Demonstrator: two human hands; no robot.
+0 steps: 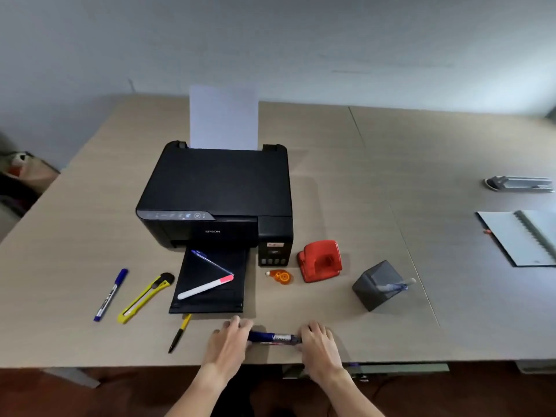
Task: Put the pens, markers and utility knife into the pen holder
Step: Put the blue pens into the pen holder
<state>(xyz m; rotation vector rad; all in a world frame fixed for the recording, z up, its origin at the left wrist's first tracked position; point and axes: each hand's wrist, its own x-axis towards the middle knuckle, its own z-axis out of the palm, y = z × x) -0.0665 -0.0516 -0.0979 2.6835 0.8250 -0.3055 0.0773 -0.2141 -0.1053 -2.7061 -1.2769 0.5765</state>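
A blue marker [275,338] lies near the table's front edge, and my left hand [230,341] and my right hand [316,341] each grip one end of it. The grey pen holder [376,285] stands tilted at the right with one blue pen [395,285] in it. At the left lie another blue marker [111,294] and the yellow utility knife [146,297]. A yellow-and-black pen [180,333] rests in front of the printer tray. On the tray lie a blue pen [212,261] and a white-and-pink marker [206,286].
A black printer [216,194] with paper in its feed stands mid-table. An orange correction tape [281,276] and a red hole punch [320,260] sit between the tray and the holder. A spiral notebook [523,236] and a grey stapler-like tool [519,184] lie far right.
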